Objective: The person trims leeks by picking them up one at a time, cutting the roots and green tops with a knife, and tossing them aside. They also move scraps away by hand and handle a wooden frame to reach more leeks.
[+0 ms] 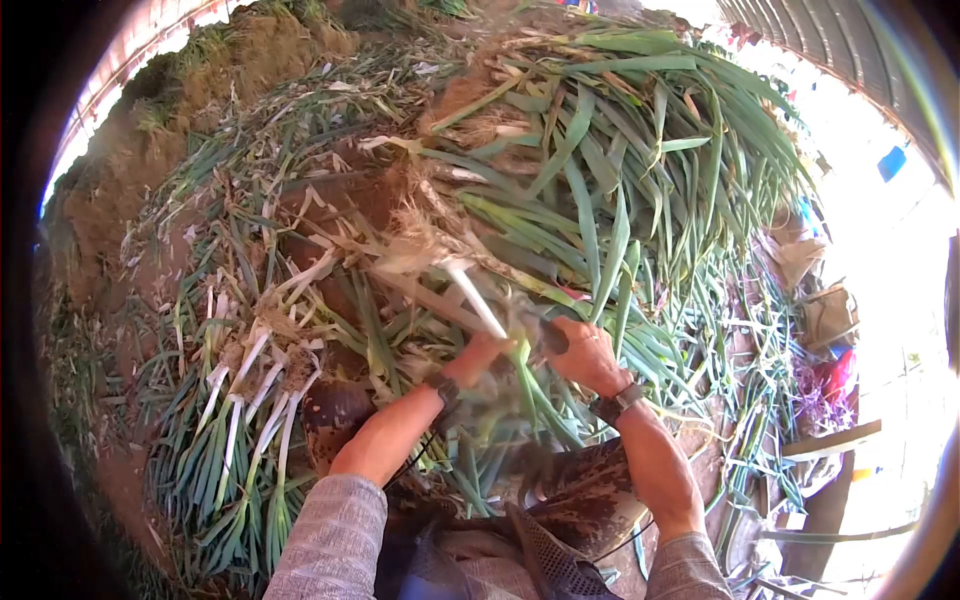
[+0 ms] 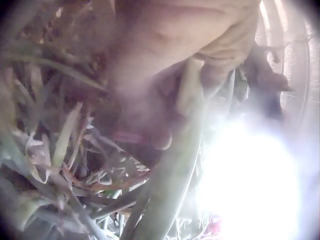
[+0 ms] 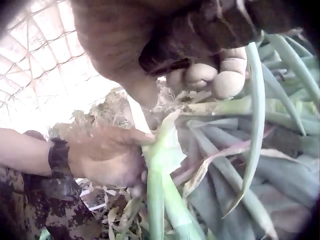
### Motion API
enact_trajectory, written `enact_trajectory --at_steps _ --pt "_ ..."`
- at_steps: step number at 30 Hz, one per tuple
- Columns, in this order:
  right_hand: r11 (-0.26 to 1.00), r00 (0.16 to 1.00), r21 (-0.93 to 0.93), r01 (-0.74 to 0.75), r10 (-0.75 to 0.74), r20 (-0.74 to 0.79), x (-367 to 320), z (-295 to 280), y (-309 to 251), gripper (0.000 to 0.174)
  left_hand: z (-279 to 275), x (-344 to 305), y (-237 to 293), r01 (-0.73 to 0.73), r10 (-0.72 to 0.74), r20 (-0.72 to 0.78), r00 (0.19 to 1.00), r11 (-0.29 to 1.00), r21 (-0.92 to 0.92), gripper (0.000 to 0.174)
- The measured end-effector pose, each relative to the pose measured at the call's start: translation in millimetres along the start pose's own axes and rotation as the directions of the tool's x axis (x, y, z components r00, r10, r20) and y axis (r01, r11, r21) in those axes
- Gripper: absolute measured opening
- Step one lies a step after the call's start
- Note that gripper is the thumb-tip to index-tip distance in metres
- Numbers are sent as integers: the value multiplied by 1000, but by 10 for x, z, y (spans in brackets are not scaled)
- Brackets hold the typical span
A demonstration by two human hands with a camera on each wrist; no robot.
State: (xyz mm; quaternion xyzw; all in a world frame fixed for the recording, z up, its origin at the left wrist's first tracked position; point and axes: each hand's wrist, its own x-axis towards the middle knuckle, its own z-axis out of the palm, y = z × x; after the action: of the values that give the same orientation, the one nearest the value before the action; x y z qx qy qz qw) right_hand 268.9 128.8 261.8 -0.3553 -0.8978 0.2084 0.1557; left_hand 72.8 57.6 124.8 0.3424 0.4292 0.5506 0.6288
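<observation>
My left hand (image 1: pixel 478 360) grips a large green onion (image 1: pixel 474 300) where its white stem meets the green leaves. The stem slants up and away, and the leaves hang down toward my lap. In the right wrist view the left hand's thumb lies along the onion's pale green neck (image 3: pixel 159 145). My right hand (image 1: pixel 588 357) is just right of that neck, a dark wrap (image 3: pixel 200 35) on its thumb. Its fingertips (image 3: pixel 229 86) are curled in, with nothing visible held in them. Motion blurs the left wrist view, where a broad leaf (image 2: pixel 172 185) runs below the left hand.
A big heap of untrimmed onions (image 1: pixel 640 130) lies ahead and to the right. Several white-stemmed onions (image 1: pixel 250 400) with roots lie at the left. Loose leaves and peelings (image 1: pixel 270 150) cover the ground. A wooden bar (image 1: pixel 832 440) and brown bag (image 1: pixel 830 315) are at the right.
</observation>
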Motion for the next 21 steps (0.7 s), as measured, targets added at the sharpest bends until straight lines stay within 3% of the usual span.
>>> enact_trajectory --at_steps 2,5,7,9,12,16,18,21 --pt "997 997 59 -54 57 -47 48 27 -4 33 0 -15 -30 10 -10 1 1000 999 38 28" --pt "996 996 16 83 -84 20 37 -7 -48 36 17 -29 -39 36 -35 -18 999 997 61 27" --pt "996 996 34 84 -84 -11 -13 -39 -118 35 -47 -69 -41 57 -54 -55 997 997 45 26" --pt "997 998 59 58 -57 -13 -59 -115 -179 34 -219 -37 -119 101 -97 46 994 990 -96 24" --pt "999 994 -6 43 -42 102 -135 -100 -118 34 -244 -84 -80 42 -36 92 995 997 -65 21" --pt "1000 996 5 20 -20 87 -156 -155 -132 35 -60 -133 141 162 -151 142 978 984 -71 19" --pt "996 1000 91 19 -19 6 -159 -119 -154 35 -81 -91 113 206 -196 189 962 978 -35 18" --pt "992 999 122 -31 33 -11 -161 -197 -266 35 -102 -107 134 165 -162 206 965 986 3 19"
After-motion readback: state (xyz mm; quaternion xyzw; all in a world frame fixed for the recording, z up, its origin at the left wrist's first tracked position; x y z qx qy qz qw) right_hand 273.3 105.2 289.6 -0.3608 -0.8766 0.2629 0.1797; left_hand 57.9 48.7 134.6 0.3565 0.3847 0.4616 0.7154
